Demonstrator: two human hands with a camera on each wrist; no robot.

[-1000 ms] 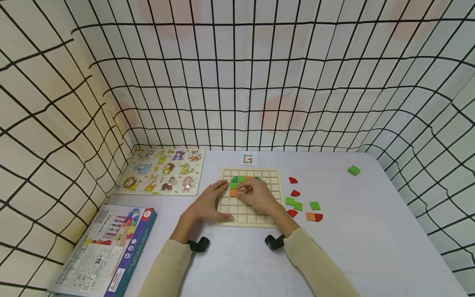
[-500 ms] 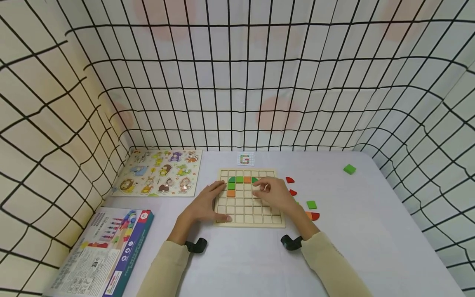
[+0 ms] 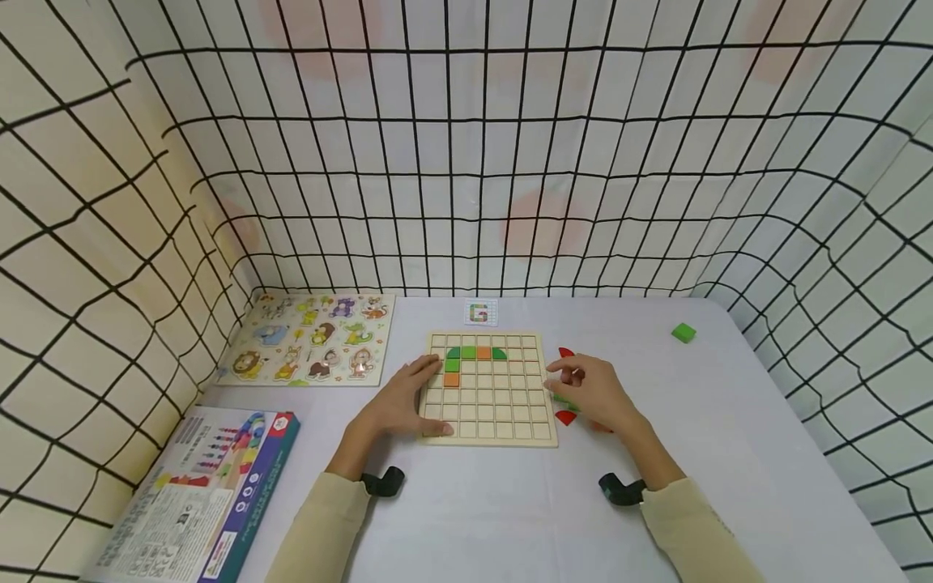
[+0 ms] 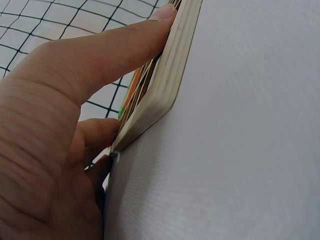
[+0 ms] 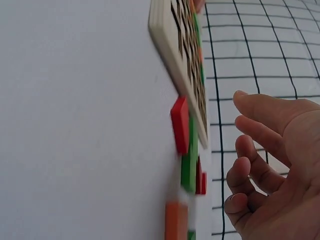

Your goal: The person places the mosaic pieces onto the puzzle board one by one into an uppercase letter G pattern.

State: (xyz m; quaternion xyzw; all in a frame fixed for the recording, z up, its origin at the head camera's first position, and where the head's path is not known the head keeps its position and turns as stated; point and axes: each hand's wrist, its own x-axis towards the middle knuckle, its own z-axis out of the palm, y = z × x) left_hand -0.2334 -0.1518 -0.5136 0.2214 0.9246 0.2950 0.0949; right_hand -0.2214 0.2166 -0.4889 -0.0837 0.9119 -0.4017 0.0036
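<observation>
A pale wooden grid board [image 3: 496, 410] lies flat on the table. Set in its upper left cells are an orange square [image 3: 452, 380], a green square [image 3: 452, 366] and a short row with another orange square [image 3: 484, 353], ending in a dark green quarter-round [image 3: 499, 354]. My left hand [image 3: 399, 401] rests on the board's left side, thumb and fingers spread along the edge. Off the board's right edge, my right hand [image 3: 599, 394] hovers above loose tiles, holding nothing, its fingers loosely bent. Below it in the right wrist view are a red quarter-round [image 5: 180, 125], green tiles [image 5: 189, 170] and an orange tile [image 5: 176, 220].
A small card with a tiled letter G [image 3: 481, 312] lies behind the board. To the left are an animal puzzle [image 3: 309, 336] and a printed box [image 3: 197, 494]. One green block [image 3: 683, 333] sits far right. Black wire mesh [image 3: 466, 194] surrounds the table.
My right hand has moved right, from over the board to above the loose tiles, uncovering the dark green quarter-round in the row. My left hand has stayed on the board.
</observation>
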